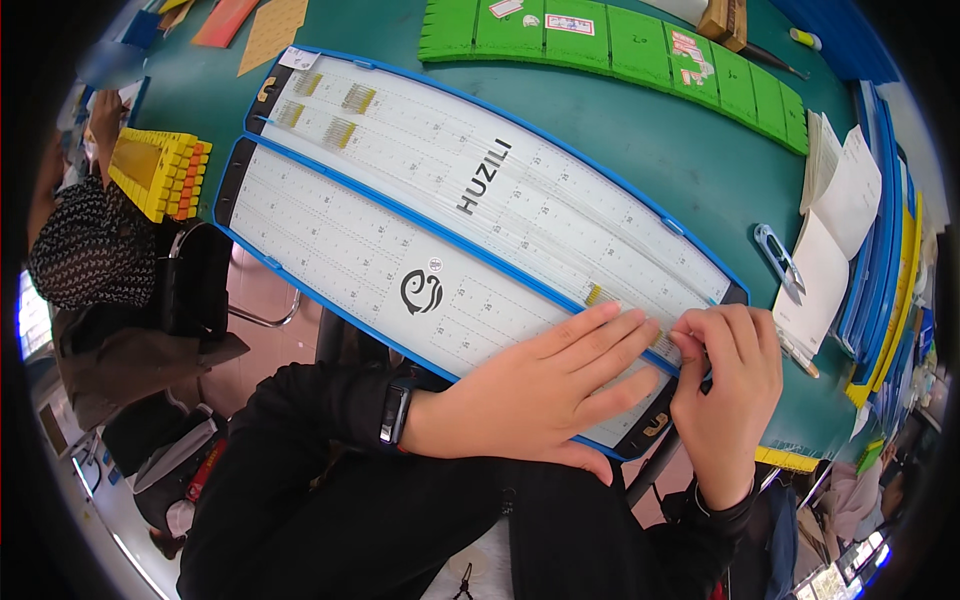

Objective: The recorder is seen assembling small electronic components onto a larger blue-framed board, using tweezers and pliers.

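A long, hinged, blue-rimmed case (340,225) lies unfolded at a slant, its two white halves printed with a dashed grid. My left hand (545,385) rests flat over the near right part of it, fingers stretched out. Close to those fingertips, my right hand (735,375) is closed in a pinch above the case's right end; what it pinches, if anything, is hidden. Fine thread-like lines run along the far half. Small yellowish bundles (358,98) sit at its left end, and another small bundle (594,294) shows just beyond my left fingers.
On the green table (385,38) are a green segmented foam strip (640,50), a blue cutter knife (780,262) and an open notebook (840,200). Blue folders (880,240) stand at the right. A yellow foam stack (165,175) and another person's patterned sleeve (95,245) are at the left.
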Action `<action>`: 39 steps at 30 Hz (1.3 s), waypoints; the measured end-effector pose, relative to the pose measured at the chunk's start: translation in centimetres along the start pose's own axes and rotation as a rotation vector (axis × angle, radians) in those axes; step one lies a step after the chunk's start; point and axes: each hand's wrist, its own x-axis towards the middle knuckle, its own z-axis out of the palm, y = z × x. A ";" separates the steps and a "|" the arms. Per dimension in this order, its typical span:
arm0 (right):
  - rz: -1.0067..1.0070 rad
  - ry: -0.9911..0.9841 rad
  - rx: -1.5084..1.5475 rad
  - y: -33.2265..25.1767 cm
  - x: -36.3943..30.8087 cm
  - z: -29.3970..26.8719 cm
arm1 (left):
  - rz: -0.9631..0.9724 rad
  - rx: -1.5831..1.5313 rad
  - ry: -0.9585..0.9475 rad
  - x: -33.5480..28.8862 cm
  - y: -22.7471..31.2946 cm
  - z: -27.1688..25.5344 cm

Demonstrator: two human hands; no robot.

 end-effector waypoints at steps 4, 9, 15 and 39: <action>0.177 0.187 0.380 -0.1 -0.2 -0.8 | -0.019 0.012 -0.038 0.1 -0.3 -0.4; 0.150 0.855 1.231 1.7 -1.4 0.7 | -0.020 0.011 -0.039 0.4 0.2 -0.9; 0.249 0.977 1.477 1.3 -1.9 4.2 | -0.050 0.017 -0.025 0.6 0.1 -0.6; 0.279 0.941 1.509 1.1 -1.5 4.1 | -0.112 0.123 -0.051 1.0 0.6 -0.8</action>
